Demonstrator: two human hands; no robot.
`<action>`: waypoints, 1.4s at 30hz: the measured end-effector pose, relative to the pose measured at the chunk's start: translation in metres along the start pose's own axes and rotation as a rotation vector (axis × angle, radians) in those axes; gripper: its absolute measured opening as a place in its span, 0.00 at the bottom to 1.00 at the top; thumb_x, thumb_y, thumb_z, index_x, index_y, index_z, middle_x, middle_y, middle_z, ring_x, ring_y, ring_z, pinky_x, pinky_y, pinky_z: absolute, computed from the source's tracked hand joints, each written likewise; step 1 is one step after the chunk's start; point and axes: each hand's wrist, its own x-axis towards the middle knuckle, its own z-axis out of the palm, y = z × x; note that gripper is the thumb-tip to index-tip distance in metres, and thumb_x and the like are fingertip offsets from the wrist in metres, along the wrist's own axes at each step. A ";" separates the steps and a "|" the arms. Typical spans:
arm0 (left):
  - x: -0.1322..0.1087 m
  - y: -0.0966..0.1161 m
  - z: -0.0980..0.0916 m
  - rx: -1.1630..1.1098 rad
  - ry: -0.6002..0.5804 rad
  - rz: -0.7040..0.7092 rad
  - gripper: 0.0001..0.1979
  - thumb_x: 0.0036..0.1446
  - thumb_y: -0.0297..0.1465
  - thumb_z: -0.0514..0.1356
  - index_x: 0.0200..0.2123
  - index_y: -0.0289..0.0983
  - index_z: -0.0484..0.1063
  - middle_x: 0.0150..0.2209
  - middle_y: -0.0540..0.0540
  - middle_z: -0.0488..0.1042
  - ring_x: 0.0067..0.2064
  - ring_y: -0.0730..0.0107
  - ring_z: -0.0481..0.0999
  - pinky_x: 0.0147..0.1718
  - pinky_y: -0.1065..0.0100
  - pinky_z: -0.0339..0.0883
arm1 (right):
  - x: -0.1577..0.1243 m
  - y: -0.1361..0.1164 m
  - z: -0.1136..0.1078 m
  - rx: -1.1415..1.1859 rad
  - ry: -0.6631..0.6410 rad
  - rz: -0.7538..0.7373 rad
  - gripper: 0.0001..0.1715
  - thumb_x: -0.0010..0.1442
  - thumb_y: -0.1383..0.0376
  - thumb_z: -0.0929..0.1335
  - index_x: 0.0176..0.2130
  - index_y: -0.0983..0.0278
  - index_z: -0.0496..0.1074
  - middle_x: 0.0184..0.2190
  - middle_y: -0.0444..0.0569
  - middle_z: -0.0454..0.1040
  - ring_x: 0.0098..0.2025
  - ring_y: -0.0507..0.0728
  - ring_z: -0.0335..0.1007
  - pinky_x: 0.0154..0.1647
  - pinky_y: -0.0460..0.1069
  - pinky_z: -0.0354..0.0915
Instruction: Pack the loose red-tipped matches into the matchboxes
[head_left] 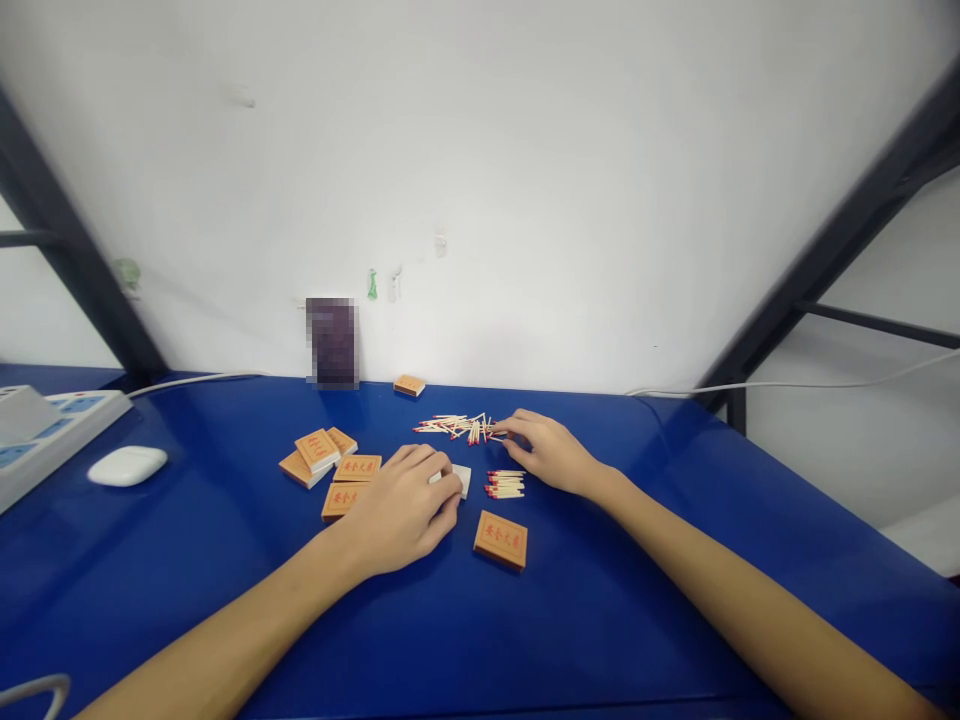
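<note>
Red-tipped wooden matches [452,425] lie in a loose heap on the blue table. At the heap's right edge my right hand [547,452] has its thumb and fingertips closed on a match. Just below that hand, several more matches [506,484] lie side by side in a small group, heads to the left. My left hand [409,512] is curled around a white matchbox tray [465,482], mostly hidden under its fingers. An orange matchbox [501,541] with red characters lies in front, between the two hands.
Several orange matchboxes [318,450] lie left of my left hand, some stacked. Another matchbox [409,385] is by the wall, near an upright dark blurred item [334,343]. A white earbud-like case [127,466] and a power strip [67,425] sit at the left.
</note>
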 end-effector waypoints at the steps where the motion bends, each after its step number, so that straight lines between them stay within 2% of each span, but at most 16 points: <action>1: 0.000 0.000 0.000 -0.002 0.000 -0.002 0.10 0.64 0.28 0.51 0.35 0.36 0.71 0.37 0.45 0.71 0.40 0.63 0.69 0.43 0.59 0.61 | 0.002 0.000 0.002 -0.048 0.002 -0.014 0.19 0.63 0.70 0.63 0.51 0.59 0.72 0.39 0.50 0.71 0.38 0.56 0.68 0.41 0.51 0.65; 4: 0.000 0.000 0.000 -0.005 -0.001 -0.003 0.09 0.64 0.28 0.51 0.35 0.36 0.71 0.38 0.44 0.71 0.40 0.63 0.69 0.43 0.59 0.62 | 0.008 0.000 0.005 -0.179 -0.008 -0.083 0.21 0.64 0.70 0.62 0.55 0.58 0.71 0.41 0.52 0.69 0.41 0.58 0.66 0.44 0.53 0.65; 7: 0.001 0.000 0.000 -0.004 -0.004 -0.012 0.10 0.64 0.28 0.50 0.35 0.37 0.71 0.38 0.44 0.72 0.40 0.63 0.69 0.43 0.59 0.62 | 0.016 0.002 0.007 -0.272 -0.024 -0.148 0.21 0.65 0.70 0.62 0.55 0.58 0.71 0.41 0.52 0.69 0.40 0.59 0.65 0.42 0.53 0.63; 15: 0.001 0.000 0.000 0.008 0.006 -0.007 0.09 0.64 0.27 0.51 0.35 0.36 0.71 0.36 0.45 0.71 0.41 0.63 0.69 0.42 0.59 0.61 | 0.025 0.002 0.007 -0.320 -0.019 -0.222 0.18 0.65 0.71 0.63 0.51 0.59 0.73 0.41 0.52 0.70 0.40 0.57 0.64 0.41 0.51 0.59; 21: 0.001 0.000 0.001 0.007 0.017 0.000 0.09 0.63 0.27 0.52 0.34 0.36 0.71 0.35 0.45 0.71 0.40 0.64 0.69 0.42 0.60 0.61 | 0.021 -0.001 0.011 -0.311 0.018 -0.223 0.17 0.65 0.71 0.63 0.51 0.62 0.73 0.42 0.53 0.71 0.40 0.57 0.64 0.41 0.51 0.59; 28: 0.001 0.001 0.001 0.000 0.017 -0.006 0.09 0.63 0.27 0.52 0.34 0.36 0.71 0.35 0.45 0.71 0.40 0.64 0.69 0.42 0.60 0.61 | 0.025 -0.006 0.008 -0.319 -0.033 -0.228 0.19 0.64 0.71 0.63 0.53 0.61 0.72 0.44 0.53 0.70 0.42 0.57 0.64 0.43 0.51 0.58; 42: 0.000 0.001 0.001 -0.008 0.003 -0.007 0.09 0.63 0.27 0.51 0.34 0.36 0.71 0.35 0.45 0.70 0.40 0.64 0.68 0.43 0.60 0.60 | 0.032 -0.016 0.010 -0.352 -0.068 -0.198 0.15 0.66 0.68 0.63 0.49 0.61 0.75 0.44 0.53 0.72 0.43 0.58 0.64 0.43 0.51 0.56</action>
